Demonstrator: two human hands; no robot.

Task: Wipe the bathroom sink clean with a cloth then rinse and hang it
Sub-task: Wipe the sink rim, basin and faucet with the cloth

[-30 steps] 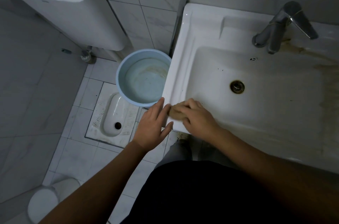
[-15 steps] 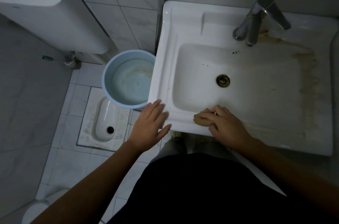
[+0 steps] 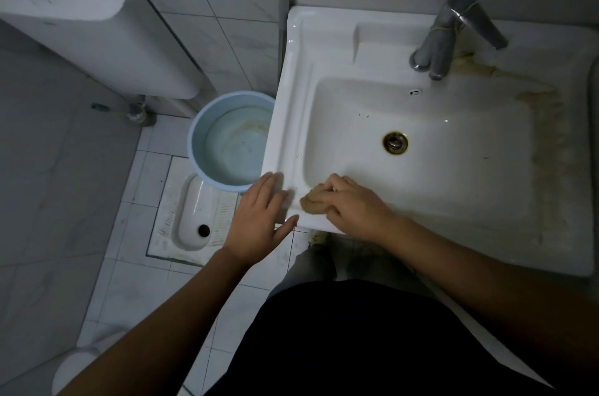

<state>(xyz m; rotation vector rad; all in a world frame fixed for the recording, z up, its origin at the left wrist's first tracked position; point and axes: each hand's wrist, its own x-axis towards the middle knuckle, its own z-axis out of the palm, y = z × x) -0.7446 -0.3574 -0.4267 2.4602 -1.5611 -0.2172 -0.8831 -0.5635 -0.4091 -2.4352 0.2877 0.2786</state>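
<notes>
A white rectangular sink [image 3: 291, 97] fills the right half of the view, with a brass drain [image 3: 395, 143] and brown stains along its right side. My right hand [image 3: 353, 207] presses a bunched tan cloth [image 3: 312, 203] onto the sink's front rim near the left corner. My left hand [image 3: 262, 217] lies flat with fingers spread on that front left corner, right beside the cloth. A chrome tap [image 3: 449, 36] stands at the back of the sink.
A light blue bucket [image 3: 207, 123] sits on the floor against the sink's left side. Below it is a white squat toilet pan [image 3: 191, 217], and a white cistern [image 3: 97, 32] hangs on the wall at upper left. A grey handle [image 3: 284, 16] leans by the sink.
My right hand slid the cloth right along the front rim, then back left toward the corner. My left hand stayed at the corner.
</notes>
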